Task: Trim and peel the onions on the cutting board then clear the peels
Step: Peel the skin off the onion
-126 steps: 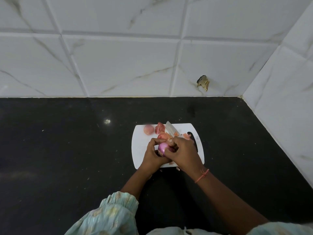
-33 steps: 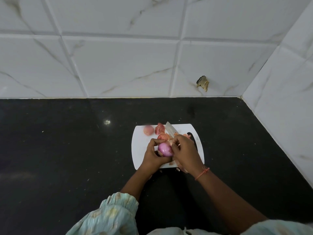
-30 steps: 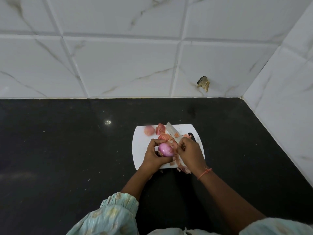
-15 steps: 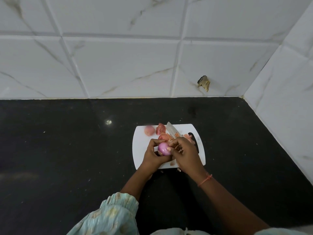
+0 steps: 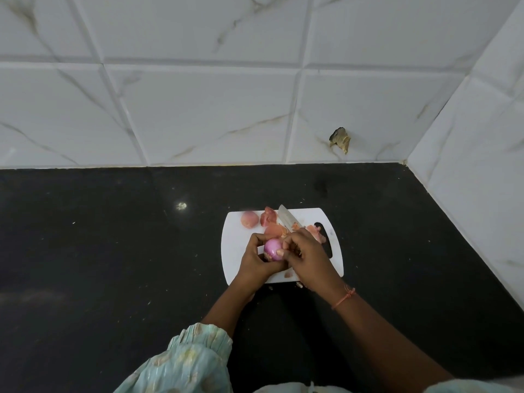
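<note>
A white cutting board (image 5: pixel 235 245) lies on the black counter. Over it my left hand (image 5: pixel 255 259) grips a pink-purple peeled onion (image 5: pixel 272 247) from the left. My right hand (image 5: pixel 306 256) meets it from the right, thumb and fingertips pinching at the onion's skin. A knife blade (image 5: pixel 286 220) lies on the board behind my hands, its handle hidden under my right hand. An unpeeled onion (image 5: pixel 249 219) sits at the board's back left. Orange peel pieces (image 5: pixel 269 216) lie beside the blade.
The black counter (image 5: pixel 113 251) spreads wide to the left and in front of the board. White tiled walls (image 5: pixel 198 109) close the back and right side. Small peel scraps (image 5: pixel 288 275) lie at the board's near edge.
My right hand pulled a strip of skin away to the right a second ago, then came back onto the onion. My left hand has kept its grip on the onion.
</note>
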Available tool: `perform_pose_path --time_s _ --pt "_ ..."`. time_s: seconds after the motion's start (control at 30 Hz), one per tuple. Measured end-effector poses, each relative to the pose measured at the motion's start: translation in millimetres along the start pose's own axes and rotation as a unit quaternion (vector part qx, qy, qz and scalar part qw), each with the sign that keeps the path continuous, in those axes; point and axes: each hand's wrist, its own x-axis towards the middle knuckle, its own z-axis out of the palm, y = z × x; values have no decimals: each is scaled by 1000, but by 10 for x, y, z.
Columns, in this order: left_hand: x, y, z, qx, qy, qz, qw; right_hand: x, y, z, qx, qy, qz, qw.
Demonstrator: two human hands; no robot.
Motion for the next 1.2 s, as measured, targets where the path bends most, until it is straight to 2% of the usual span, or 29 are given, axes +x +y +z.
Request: perform_pose_path --time_s 0.13,0.27,0.43,0.6,0.7,0.8,0.87,0.93,0.97,1.2 --pt "-4 4 -5 -6 -1 -7 1000 20 62 8 9 38 45 998" --pt "-20 17 -14 -20 -9 -22 1000 33 207 -63 -42 117 76 989" --pt "-25 30 -54 -17 -28 -25 999 30 217 -79 -57 126 60 989" --pt "0 -15 -114 -55 -18 -48 997 81 253 -132 -79 172 42 981" --pt "32 -25 -128 -73 -10 -66 995 120 258 -200 -109 138 48 983" --pt "48 -19 -124 -94 2 -68 993 122 182 -163 -115 110 12 987" --pt "52 -23 -120 -110 13 -69 991 91 88 -133 -44 60 -17 997" --pt "48 -16 -122 -123 27 -75 989 25 11 -79 43 -27 -16 999" --pt "48 -9 -124 -126 29 -81 988 -3 -2 -42 59 -47 -14 997" --pt "43 43 -87 -127 17 -132 983 4 28 156 44 47 13 998"
